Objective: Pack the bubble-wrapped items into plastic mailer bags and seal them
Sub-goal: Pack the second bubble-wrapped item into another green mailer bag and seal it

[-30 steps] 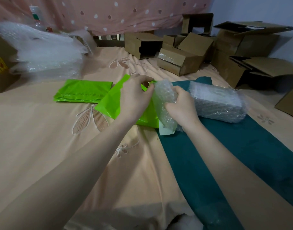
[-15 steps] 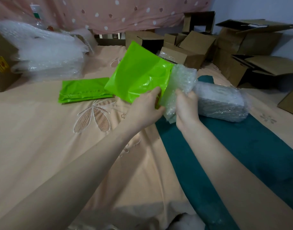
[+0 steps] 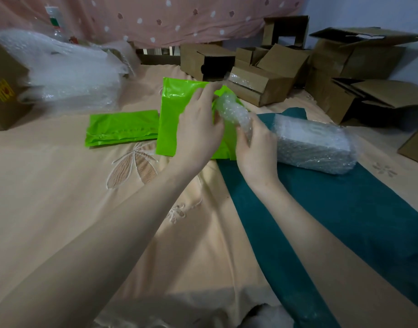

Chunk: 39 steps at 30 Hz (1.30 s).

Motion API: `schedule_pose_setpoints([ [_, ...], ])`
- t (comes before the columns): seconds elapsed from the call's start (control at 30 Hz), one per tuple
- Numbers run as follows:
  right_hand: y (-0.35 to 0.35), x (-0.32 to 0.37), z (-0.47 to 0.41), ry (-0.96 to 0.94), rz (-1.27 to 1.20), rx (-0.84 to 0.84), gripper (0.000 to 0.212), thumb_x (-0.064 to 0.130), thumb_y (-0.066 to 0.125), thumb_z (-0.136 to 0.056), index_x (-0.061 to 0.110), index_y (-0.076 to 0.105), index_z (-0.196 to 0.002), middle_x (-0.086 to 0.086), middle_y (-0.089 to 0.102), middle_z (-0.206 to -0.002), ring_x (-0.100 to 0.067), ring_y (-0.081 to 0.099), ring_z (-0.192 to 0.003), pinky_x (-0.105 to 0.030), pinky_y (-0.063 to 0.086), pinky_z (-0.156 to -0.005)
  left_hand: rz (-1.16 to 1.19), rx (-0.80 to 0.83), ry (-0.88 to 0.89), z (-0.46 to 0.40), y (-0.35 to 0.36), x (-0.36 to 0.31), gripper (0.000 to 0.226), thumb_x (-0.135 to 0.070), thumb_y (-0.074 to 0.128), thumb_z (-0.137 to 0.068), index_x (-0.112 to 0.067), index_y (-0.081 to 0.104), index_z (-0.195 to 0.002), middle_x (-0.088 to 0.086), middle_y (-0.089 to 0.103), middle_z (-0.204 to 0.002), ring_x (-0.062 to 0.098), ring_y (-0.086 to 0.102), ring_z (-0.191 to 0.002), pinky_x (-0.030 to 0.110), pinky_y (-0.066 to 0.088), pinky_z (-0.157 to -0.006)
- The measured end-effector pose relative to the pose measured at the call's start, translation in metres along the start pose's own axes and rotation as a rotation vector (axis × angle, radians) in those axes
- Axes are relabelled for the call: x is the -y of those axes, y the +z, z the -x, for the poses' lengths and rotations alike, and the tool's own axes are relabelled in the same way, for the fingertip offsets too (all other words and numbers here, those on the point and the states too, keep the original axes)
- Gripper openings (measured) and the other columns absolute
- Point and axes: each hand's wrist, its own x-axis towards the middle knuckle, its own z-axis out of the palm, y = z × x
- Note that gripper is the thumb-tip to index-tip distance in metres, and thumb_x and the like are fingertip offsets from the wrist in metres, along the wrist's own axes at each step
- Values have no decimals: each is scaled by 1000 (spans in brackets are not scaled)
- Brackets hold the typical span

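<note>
My left hand (image 3: 198,129) grips a bright green mailer bag (image 3: 172,114) by its upper right edge, holding it upright above the bed. Beside it, my right hand (image 3: 256,147) is shut on a small bubble-wrapped item (image 3: 231,110) whose top end touches the bag's opening. Whether the item is partly inside the bag is hidden by my left hand. A larger bubble-wrapped block (image 3: 314,143) lies on the teal cloth (image 3: 345,209) just right of my right hand. A stack of folded green mailer bags (image 3: 120,130) lies flat to the left.
A heap of bubble wrap (image 3: 68,74) sits at the back left beside a cardboard box (image 3: 4,91). Several open cardboard boxes (image 3: 262,84) crowd the back and right side. The bed has a peach embroidered cover (image 3: 61,197).
The green bag has swung from tilted up and leftward to hanging more upright. My left hand rose to the bag's top edge, and the small wrapped item moved up to the opening.
</note>
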Motion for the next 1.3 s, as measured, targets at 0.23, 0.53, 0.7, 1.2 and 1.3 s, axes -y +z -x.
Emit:
schedule_pose_setpoints([
  [0.23, -3, 9, 4, -170, 117, -57, 39, 1, 44, -91, 3, 51, -129, -21, 67, -93, -40, 61, -81, -40, 45, -67, 69, -139, 19, -6, -1, 5, 27, -11, 51, -86, -11, 60, -112, 4, 66, -104, 20, 62, -93, 41, 52, -73],
  [0.53, -7, 12, 2, -127, 176, 104, 54, 0, 46, -87, 12, 42, -140, -20, 68, -89, -37, 62, -85, -42, 48, -75, 49, -207, 21, 2, 1, 9, 15, -20, 54, -89, -6, 58, -85, -3, 62, -80, 18, 58, -69, 42, 48, -63],
  [0.7, -7, 13, -2, -21, 149, 169, 54, 22, 55, -86, 22, 42, -138, -13, 69, -95, -37, 61, -91, -40, 48, -77, 41, -138, 60, 8, 3, 10, 15, -20, 53, -89, -7, 55, -83, -1, 62, -78, 21, 57, -68, 42, 49, -62],
  [1.2, 1, 18, -9, 408, -438, -41, 24, 20, 56, -89, 29, 56, -67, 13, 55, -62, -5, 51, -63, -28, 44, -69, -184, -16, 77, 8, 1, -3, 28, -18, 53, -85, -15, 53, -112, 4, 53, -111, 27, 62, -76, 41, 46, -55],
  [1.3, 4, 17, -7, 346, -384, -20, 17, 20, 54, -87, 15, 70, -91, 3, 71, -83, -14, 63, -78, -33, 52, -78, -206, -46, 103, 1, 0, -4, 22, -18, 52, -86, -17, 62, -106, 4, 58, -104, 27, 63, -74, 39, 44, -52],
])
